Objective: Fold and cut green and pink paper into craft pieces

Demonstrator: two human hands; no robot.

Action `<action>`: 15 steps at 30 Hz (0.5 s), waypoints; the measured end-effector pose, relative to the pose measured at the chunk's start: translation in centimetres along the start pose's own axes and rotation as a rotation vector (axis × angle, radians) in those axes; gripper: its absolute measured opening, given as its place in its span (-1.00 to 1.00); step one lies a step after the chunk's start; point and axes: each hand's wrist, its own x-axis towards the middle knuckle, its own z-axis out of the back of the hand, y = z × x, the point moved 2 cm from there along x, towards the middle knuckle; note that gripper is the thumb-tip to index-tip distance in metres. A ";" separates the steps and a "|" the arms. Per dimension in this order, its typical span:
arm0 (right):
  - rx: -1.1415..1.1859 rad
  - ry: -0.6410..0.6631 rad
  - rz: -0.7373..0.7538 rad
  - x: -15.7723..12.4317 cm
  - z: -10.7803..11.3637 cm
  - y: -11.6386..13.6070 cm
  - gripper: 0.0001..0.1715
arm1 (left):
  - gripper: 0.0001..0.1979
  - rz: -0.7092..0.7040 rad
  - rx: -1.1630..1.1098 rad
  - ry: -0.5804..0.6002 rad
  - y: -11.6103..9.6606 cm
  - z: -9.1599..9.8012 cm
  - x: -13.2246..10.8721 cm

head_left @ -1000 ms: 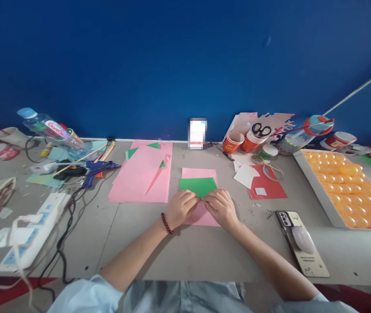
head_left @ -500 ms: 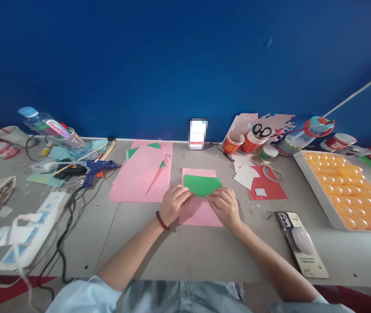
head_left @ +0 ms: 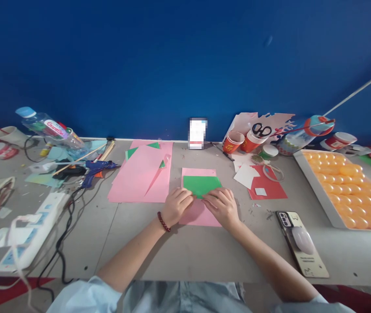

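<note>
A small green paper lies on a pink sheet in the middle of the grey table. My left hand, with a bead bracelet on its wrist, has its fingers curled and pinches the near left edge of the green paper. My right hand is curled too and pinches the near right edge. Both hands rest on the pink sheet, almost touching each other.
Large pink sheets lie to the left, with a blue glue gun, cables and a power strip beyond. Red paper, cups with scissors, a phone and a tray of orange balls sit right.
Both hands slid with the green paper a little away from me over the pink sheet, then drew closer together at its near edge.
</note>
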 end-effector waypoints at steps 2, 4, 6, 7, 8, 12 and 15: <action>-0.001 0.008 0.011 0.1 0.0 0.2 -0.90 | -0.86 -0.034 0.023 0.006 -0.3 -0.1 0.0; -0.005 0.005 0.016 0.1 0.1 0.3 -0.90 | -0.86 -0.052 0.034 0.009 -0.5 -0.2 0.1; -0.008 -0.008 0.022 0.1 0.2 0.4 -0.89 | -0.88 -0.058 0.032 0.009 -0.5 -0.3 0.0; -0.007 -0.015 0.025 0.1 0.2 0.5 -0.89 | -0.90 -0.058 0.027 0.005 -0.5 -0.3 0.0; -0.008 -0.020 0.029 0.1 0.2 0.5 -0.89 | -0.91 -0.056 0.021 0.000 -0.5 -0.3 0.0; -0.013 -0.015 0.036 0.1 0.1 0.7 -0.89 | -0.91 -0.025 -0.009 -0.012 -0.3 -0.6 -0.2; -0.014 -0.001 0.041 0.1 0.0 0.9 -0.89 | -0.90 -0.024 -0.020 -0.015 -0.2 -0.8 -0.3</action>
